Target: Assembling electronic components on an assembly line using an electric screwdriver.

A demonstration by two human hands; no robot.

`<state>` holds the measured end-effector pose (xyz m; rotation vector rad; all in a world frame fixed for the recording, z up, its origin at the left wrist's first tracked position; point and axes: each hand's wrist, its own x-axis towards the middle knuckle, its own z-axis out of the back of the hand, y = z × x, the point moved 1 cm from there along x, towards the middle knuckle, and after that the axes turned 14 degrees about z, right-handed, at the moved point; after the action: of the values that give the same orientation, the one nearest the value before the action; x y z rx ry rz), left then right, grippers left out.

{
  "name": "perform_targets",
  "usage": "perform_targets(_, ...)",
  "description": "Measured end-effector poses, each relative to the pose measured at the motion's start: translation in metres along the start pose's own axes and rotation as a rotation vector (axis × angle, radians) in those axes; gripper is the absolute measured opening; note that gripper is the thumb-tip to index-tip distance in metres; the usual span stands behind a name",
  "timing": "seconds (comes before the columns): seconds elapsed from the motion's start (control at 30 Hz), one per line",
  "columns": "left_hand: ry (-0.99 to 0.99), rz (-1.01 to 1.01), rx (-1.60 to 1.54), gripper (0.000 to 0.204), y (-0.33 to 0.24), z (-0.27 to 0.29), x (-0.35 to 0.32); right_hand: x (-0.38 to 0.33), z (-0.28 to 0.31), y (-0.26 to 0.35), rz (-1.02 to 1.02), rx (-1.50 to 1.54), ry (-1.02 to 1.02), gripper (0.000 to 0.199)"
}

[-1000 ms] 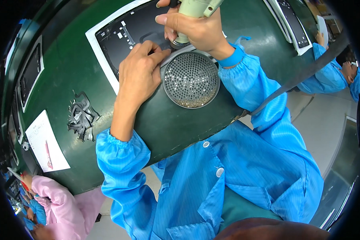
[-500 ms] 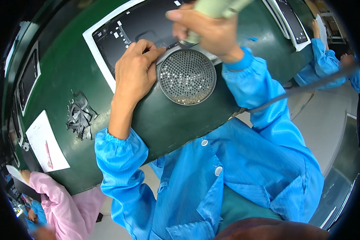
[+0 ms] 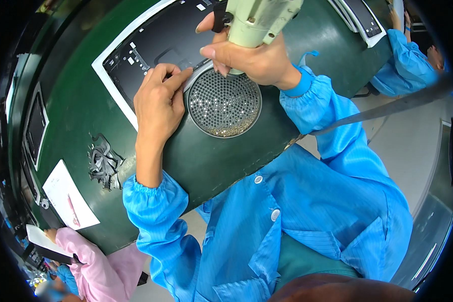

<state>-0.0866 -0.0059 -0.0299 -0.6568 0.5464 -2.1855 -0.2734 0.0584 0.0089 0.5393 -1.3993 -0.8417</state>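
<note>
Two hands work close together at the far edge of the green surface: the right hand is clenched around a pale green power screwdriver, held upright with its lower end coming down at the far rim of a round perforated screw tray, the tip itself hidden behind the fingers. The left hand grasps nothing; it lies flat, knuckles up, fingertips pressed at the edge of a dark panel in a white frame just beside the tray. Judging from this, the risk is the tool slipping sideways off a tiny screw and knocking the tray, which would scatter the loose screws pooled at its near rim, or scratching the panel. Both forearms reach forward in blue sleeves, the right wrist bent down, the left one straight. Further left lie a heap of grey scraps and a white paper sheet
</note>
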Motion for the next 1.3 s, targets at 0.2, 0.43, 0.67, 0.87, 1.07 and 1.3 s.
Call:
perform_targets(0.2, -0.009, -0.008, 0.007, 0.023, -0.002, 0.001, 0.000, -0.001, 0.001, 0.002, 0.032, -0.033, 0.036, 0.031)
perform_targets(0.43, -0.035, -0.016, -0.046, 0.018, 0.001, 0.000, 0.001, 0.001, 0.000, 0.005, -0.009, -0.023, -0.008, 0.032)
perform_targets(0.67, 0.011, 0.206, -0.234, 0.017, 0.000, 0.005, -0.005, 0.045, -0.036, 0.012, 0.038, 0.255, -0.115, 0.034)
perform_targets(0.87, -0.173, -0.121, -0.116, 0.013, -0.026, 0.018, -0.026, 0.042, -0.037, -0.013, -0.048, 0.251, -0.087, 0.033)
perform_targets(1.07, 0.673, -0.275, -0.612, 0.020, -0.091, -0.013, -0.141, 0.045, -0.050, -0.005, -0.081, 0.224, -0.035, 0.031)
perform_targets(1.3, 1.143, 0.412, -0.648, 0.033, -0.063, -0.105, -0.169, 0.040, -0.044, -0.009, -0.017, 0.223, -0.008, 0.033)
